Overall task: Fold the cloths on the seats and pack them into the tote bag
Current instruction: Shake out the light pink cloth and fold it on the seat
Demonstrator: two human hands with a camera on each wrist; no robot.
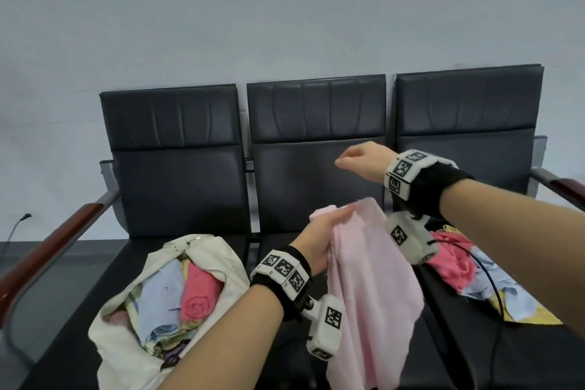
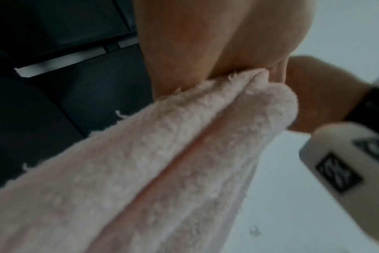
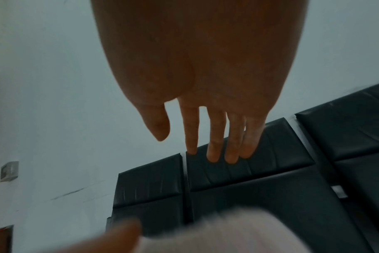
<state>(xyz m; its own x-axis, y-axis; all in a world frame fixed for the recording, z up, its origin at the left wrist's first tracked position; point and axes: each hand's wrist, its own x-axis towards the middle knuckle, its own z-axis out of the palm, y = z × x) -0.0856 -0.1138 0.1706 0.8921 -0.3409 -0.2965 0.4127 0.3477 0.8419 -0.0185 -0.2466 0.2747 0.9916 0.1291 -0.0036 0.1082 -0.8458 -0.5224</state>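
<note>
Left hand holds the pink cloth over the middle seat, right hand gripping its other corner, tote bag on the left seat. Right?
Not quite. The right hand grips nothing: the right wrist view shows its fingers straight and empty. The left hand alone holds the pink cloth; the tote bag is on the left seat.

Pink cloth in left hand

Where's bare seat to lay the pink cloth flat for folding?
Middle seat: bare between the tote bag and the cloth pile, under the pink cloth held by the left hand. Left seat is crowded by the bag, right by the pile.
</note>
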